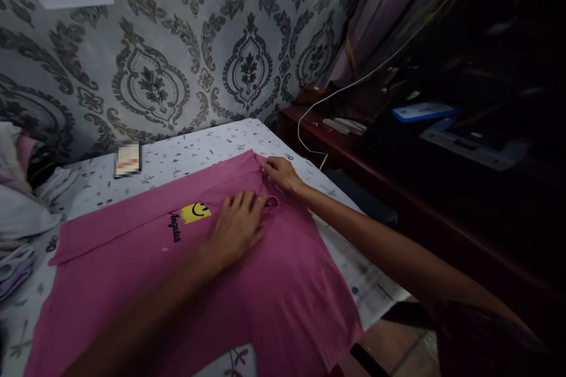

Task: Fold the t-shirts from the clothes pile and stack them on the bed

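A pink T-shirt (145, 283) lies spread on a white patterned cloth, its far side folded over in a long band. A yellow smiley print and the word "Angeles" show on it, the print partly covered by the fold. My left hand (239, 224) rests flat on the fabric right of the print, fingers stretched out. At the far right corner of the fold, my right hand (279, 172) pinches the shirt's edge between thumb and fingers. A small fabric loop stands up between the two hands.
A phone-like item (127, 159) lies near the wall on the patterned cloth (198, 147). Clothes (22, 212) are piled at the left. A white cable (354, 83) runs down beside a dark red wooden surface (354, 153) at the right, with a blue-edged object (424, 111) beyond.
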The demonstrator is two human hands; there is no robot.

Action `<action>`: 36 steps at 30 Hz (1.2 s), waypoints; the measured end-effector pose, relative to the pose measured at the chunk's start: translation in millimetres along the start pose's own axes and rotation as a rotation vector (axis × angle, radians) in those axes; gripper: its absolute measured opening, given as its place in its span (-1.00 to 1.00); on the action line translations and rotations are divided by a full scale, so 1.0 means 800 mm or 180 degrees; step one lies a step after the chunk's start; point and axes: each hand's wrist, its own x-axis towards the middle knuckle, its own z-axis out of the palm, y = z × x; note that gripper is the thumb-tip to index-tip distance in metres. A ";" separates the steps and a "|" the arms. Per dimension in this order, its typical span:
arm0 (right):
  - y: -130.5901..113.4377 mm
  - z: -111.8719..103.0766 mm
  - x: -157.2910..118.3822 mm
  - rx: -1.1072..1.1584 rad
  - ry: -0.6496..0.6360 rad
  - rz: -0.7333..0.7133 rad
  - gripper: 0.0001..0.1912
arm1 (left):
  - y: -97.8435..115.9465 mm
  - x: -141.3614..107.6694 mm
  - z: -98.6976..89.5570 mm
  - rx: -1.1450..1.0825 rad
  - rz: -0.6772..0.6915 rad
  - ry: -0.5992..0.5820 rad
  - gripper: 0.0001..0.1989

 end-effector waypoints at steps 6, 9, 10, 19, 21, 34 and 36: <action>-0.007 -0.024 -0.081 -0.0010 -0.0344 -0.1022 -0.55 | -0.028 -0.002 0.004 0.0173 -0.0553 0.0068 -0.39; -0.003 -0.023 -0.116 -0.0430 -0.0570 -0.1415 -0.35 | -0.045 -0.016 -0.004 0.0159 -0.0787 0.0053 -0.50; 0.000 -0.021 -0.123 -0.0515 -0.0584 -0.1476 -0.35 | -0.048 -0.019 -0.007 0.0137 -0.0814 0.0058 -0.56; -0.002 -0.017 -0.121 0.0227 -0.0235 -0.1499 -0.75 | -0.072 -0.028 -0.042 -0.0424 -0.0854 0.0527 -0.77; -0.003 -0.020 -0.125 0.0375 -0.0239 -0.1481 -0.76 | -0.077 -0.035 -0.047 -0.0454 -0.0766 0.0546 -0.78; 0.000 -0.025 -0.155 0.0031 -0.0894 -0.1881 -0.64 | -0.078 -0.075 -0.063 0.0074 -0.0278 -0.0648 -0.77; 0.001 -0.032 -0.151 0.0036 -0.0902 -0.1692 -0.64 | -0.076 -0.066 -0.071 -0.0025 -0.0298 -0.0825 -0.76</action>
